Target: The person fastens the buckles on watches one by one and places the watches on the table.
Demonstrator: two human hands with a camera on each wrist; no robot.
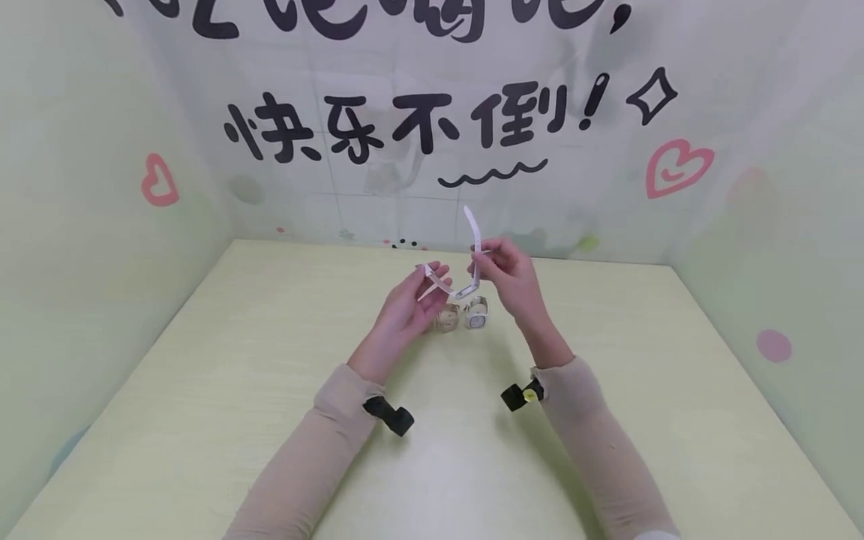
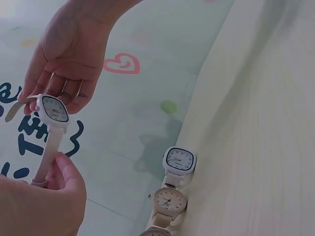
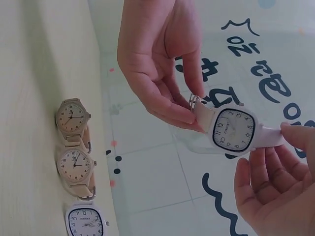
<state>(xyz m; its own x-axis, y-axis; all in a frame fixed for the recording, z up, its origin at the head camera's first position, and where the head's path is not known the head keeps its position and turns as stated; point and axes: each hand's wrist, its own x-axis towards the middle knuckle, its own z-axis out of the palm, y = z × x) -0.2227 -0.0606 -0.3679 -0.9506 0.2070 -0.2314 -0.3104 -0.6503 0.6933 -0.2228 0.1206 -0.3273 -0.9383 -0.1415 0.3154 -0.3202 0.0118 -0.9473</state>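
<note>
A white wristwatch (image 3: 234,129) with a rounded-square dial hangs unfastened in the air between both hands. My left hand (image 1: 405,306) pinches the buckle end of its strap, and the small metal buckle (image 3: 194,101) shows at the fingertips. At the other strap, my right hand (image 1: 508,276) grips between thumb and fingers, the free strap end pointing up in the head view. Below on the table stand a second white watch (image 2: 179,160) with a like dial and two beige round-dial watches, one (image 3: 75,164) next to it and another (image 3: 73,118) further along the row.
The pale wooden table (image 1: 270,337) is enclosed by printed fabric walls (image 1: 378,210) at the back and sides, with black lettering and pink hearts. A black wrist camera is strapped at each beige sleeve (image 1: 337,427).
</note>
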